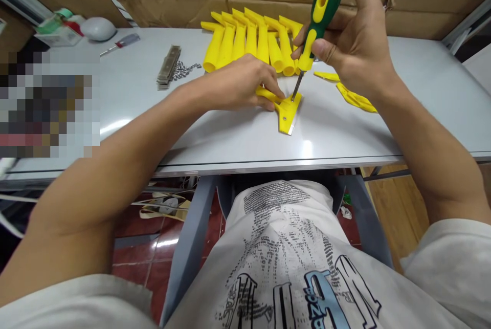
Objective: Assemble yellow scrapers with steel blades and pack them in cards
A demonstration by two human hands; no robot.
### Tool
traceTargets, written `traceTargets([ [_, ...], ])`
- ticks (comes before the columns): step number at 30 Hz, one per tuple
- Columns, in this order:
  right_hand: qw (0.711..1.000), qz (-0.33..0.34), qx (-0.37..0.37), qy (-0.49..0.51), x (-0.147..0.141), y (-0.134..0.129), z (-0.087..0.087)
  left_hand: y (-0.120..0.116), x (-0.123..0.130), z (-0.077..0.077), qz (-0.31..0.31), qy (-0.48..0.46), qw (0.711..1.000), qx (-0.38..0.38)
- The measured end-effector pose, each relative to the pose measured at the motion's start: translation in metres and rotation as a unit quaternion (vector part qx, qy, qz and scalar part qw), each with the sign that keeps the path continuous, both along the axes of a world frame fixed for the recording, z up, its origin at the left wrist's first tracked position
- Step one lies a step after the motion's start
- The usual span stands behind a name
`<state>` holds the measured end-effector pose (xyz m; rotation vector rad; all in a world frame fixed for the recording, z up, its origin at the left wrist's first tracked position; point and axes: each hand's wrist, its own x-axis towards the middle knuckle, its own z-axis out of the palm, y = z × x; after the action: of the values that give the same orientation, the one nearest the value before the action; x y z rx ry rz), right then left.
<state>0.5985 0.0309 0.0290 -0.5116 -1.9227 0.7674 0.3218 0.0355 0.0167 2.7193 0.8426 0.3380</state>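
The scraper point(290, 114) is held by the left hand point(245, 81), whose fingers are closed around its handle; its head is left exposed just beyond the fingertips, above the table point(238, 139). A screwdriver point(318, 23) is gripped by the right hand point(356, 47), with the thumb and fingers wrapped about it, and its tip is set against a screw spot on the scraper's head, just beside the left fingertips. Yellow handles point(251, 40) are lined up just beyond the left fingers. Blades point(168, 68) are stacked well to their left, with screws point(186, 71) heaped alongside. Yellow strips point(355, 97) are laid below the right fingers, near the wrist.
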Motion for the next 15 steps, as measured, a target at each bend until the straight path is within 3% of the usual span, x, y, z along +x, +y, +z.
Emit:
traceTargets([
  [5, 1.000, 0.011, 0.000, 0.004, 0.001, 0.001, -0.001, -0.003, 0.004, 0.004, 0.011, 0.016, 1.000, 0.008],
  [11, 0.994, 0.107, 0.020, 0.021, 0.006, 0.007, -0.001, -0.010, 0.009, 0.008, 0.028, 0.045, 0.998, 0.014],
  [15, 0.998, 0.057, -0.014, 0.018, 0.008, 0.019, -0.005, -0.012, 0.010, 0.009, 0.029, 0.051, 0.998, 0.016],
])
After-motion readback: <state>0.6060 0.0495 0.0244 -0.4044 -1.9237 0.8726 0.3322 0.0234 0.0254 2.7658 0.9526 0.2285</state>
